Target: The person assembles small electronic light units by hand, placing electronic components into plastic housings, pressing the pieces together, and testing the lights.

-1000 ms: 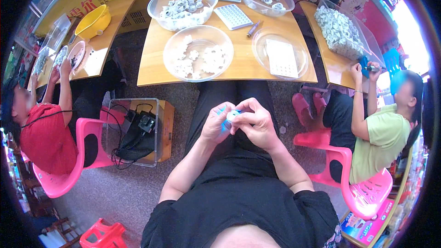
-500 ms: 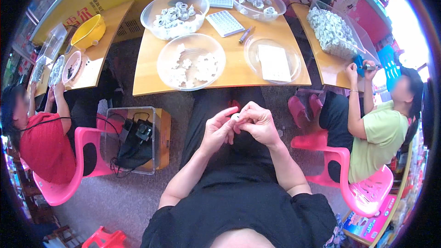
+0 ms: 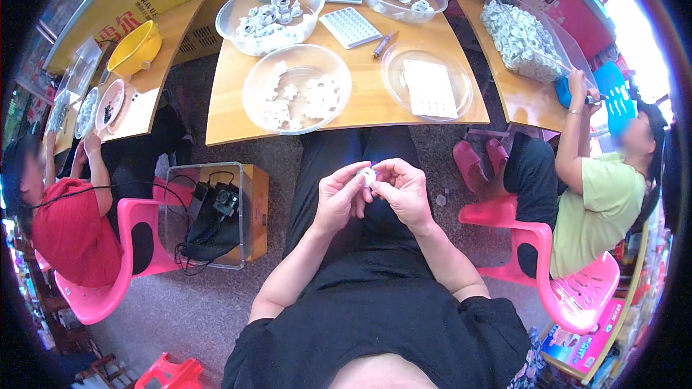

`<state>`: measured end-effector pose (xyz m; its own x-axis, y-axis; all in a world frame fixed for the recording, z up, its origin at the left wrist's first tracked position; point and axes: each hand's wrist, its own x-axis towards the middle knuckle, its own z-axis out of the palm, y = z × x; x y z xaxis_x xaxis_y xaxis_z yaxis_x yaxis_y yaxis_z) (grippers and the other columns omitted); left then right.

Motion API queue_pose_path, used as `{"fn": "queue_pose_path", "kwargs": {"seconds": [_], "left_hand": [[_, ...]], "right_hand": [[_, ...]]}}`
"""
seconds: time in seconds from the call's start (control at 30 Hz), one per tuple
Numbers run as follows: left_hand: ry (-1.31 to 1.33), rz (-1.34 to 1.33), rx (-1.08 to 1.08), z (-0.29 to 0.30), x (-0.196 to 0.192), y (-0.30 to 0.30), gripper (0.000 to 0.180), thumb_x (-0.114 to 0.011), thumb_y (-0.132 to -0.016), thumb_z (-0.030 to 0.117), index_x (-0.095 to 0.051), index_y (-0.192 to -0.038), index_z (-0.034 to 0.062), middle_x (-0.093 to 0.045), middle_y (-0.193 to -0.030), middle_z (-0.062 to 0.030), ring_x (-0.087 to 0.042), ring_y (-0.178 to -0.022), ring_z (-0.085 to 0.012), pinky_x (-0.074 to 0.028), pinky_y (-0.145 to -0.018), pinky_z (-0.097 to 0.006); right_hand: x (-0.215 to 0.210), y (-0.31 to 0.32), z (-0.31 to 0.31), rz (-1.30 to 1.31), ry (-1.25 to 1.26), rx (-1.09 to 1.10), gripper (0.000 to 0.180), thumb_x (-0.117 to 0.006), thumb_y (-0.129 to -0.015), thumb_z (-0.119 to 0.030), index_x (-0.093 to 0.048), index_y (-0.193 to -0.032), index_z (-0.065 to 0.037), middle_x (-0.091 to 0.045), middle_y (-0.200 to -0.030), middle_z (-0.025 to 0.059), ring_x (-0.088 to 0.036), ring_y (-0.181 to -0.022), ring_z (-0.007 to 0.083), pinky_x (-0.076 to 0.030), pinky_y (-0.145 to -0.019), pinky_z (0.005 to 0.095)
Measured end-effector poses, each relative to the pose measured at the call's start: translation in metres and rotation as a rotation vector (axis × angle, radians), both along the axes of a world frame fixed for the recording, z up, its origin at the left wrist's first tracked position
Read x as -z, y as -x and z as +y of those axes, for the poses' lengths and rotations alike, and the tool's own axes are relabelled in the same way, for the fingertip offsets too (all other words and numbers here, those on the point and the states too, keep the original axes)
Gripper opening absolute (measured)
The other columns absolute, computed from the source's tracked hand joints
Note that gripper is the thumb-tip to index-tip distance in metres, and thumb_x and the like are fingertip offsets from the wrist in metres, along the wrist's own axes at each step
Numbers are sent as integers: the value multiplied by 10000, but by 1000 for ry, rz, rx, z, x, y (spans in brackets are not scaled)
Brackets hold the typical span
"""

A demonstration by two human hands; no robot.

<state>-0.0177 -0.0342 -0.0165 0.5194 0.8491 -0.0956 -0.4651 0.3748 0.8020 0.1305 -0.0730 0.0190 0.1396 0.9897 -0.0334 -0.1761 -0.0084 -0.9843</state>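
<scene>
Above my lap, in front of the table edge, my left hand [image 3: 342, 196] pinches a small white round piece [image 3: 368, 176] between thumb and fingers. The piece has a dark spot at its middle; its exact kind is too small to tell. From the other side, the thumb and fingertips of my right hand [image 3: 401, 193] close on the same piece. Nearest to my hands on the table [image 3: 367, 112] stands a clear bowl [image 3: 249, 94] with white flower-shaped bits. Right of it, a white card-like tray [image 3: 430, 86] lies on a round clear lid [image 3: 393, 75].
Farther back are two clear bowls [image 3: 222, 21] [image 3: 437, 1] of white rings, pale gridded trays [image 3: 349, 27] and a pen [image 3: 383, 44]. People on pink chairs [image 3: 130, 245] work at side tables, left and right. A clear box [image 3: 241, 230] with black gear stands on the floor.
My right fingers have shifted and lowered around the white piece, which now shows more of its face. The right-hand co-worker's arm has risen toward the box of rings.
</scene>
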Motion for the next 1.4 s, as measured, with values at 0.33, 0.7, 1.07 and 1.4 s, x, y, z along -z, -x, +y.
{"fn": "queue_pose_path", "kwargs": {"seconds": [0.33, 0.7, 1.07, 1.4], "left_hand": [[-17, -11, -26, 0, 3, 1, 280, -589, -904, 58, -598, -1177, -6, -625, -668, -65, -513, -418, -59, -390, -368, -171], [-41, 69, -36, -2, 1, -2, 250, -586, -895, 50, -620, -1132, -19, -619, -653, -60, -507, -419, -62, -391, -354, -186], [-43, -29, 55, 2, 1, 2, 301, -557, -908, 29, -599, -1206, 13, -647, -689, -56, -538, -443, -59, -404, -380, -171], [-134, 90, 45, -2, 2, 5, 312, -575, -904, 44, -589, -1213, 4, -646, -694, -64, -546, -445, -78, -414, -377, -184]], "right_hand": [[-4, 15, -2, 63, -16, 75, 115, -583, -806, 100, -589, -892, 25, -636, -750, 61, -618, -644, 98, -497, -567, 227], [3, 10, -1, -46, 32, 107, 41, -646, -857, -16, -606, -859, -10, -638, -747, 14, -571, -623, 39, -461, -532, 192], [1, 8, -1, -51, -7, 69, 50, -604, -860, 42, -609, -898, 9, -640, -808, 45, -578, -643, 49, -479, -550, 180], [4, 9, -3, -107, -17, 110, 40, -639, -838, 23, -619, -843, -11, -630, -747, 18, -555, -595, 33, -447, -514, 170]]}}
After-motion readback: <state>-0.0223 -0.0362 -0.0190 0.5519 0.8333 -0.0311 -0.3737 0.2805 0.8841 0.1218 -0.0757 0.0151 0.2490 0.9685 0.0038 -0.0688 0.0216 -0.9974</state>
